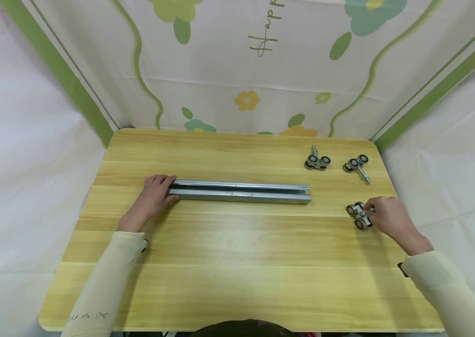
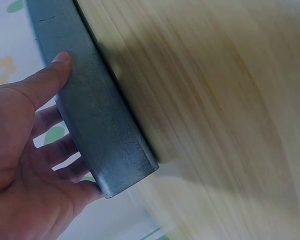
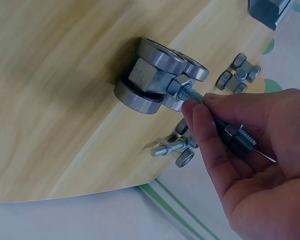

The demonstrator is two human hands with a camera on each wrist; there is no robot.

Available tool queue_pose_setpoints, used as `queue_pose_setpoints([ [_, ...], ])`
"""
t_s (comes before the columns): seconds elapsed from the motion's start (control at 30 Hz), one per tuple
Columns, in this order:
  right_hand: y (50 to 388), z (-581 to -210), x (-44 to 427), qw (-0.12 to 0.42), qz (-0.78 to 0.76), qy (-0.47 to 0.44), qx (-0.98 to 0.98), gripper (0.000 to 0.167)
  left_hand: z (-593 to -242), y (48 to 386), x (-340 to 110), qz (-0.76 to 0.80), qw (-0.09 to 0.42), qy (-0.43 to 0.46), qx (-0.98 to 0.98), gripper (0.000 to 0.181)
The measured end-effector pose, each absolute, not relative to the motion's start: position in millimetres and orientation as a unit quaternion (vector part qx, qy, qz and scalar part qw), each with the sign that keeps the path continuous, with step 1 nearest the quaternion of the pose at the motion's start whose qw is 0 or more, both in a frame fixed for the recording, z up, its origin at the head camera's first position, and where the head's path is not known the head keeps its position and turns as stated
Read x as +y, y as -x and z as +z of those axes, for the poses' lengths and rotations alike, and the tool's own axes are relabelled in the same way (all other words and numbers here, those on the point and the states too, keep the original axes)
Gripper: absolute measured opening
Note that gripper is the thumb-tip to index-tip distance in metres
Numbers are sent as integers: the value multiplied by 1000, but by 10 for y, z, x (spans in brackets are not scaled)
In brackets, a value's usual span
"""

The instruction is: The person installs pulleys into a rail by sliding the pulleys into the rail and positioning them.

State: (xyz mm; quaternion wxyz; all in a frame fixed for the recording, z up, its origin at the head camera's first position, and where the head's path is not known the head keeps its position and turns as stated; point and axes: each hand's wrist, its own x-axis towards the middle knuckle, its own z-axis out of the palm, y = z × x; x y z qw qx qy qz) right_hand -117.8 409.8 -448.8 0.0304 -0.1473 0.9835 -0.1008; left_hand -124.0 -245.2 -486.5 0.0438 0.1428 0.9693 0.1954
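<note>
A metal channel rail [image 1: 241, 195] lies lengthwise on the table with its slot facing up. The left hand [image 1: 153, 196] grips the rail's left end; in the left wrist view the thumb of that hand [image 2: 35, 135] presses on the rail's side [image 2: 90, 100], with the fingers on the far side. At the right, the right hand [image 1: 390, 217] pinches the threaded bolt of a roller trolley [image 1: 359, 216]. In the right wrist view the right hand's [image 3: 260, 150] thumb and fingers hold that bolt, and the trolley's wheels [image 3: 162, 57] are close to the wood.
Two more roller trolleys, one [image 1: 316, 162] with its bolt pointing away and another [image 1: 356, 164] with its bolt towards the front right, lie at the table's back right. White patterned cloth [image 1: 220, 61] hangs behind the wooden table [image 1: 237, 267] and at its sides.
</note>
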Motion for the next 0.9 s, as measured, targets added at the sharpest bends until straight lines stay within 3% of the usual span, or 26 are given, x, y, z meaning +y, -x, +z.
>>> queue_pose_setpoints([
  [0.27, 1263, -4453, 3912, 52, -108, 167, 979, 15, -4879, 1251, -2450, 198, 51, -139, 969, 62],
  [0.9, 1485, -4402, 3467, 48, -116, 225, 966, 21, -4837, 1227, -2438, 200, 48, -140, 969, 61],
])
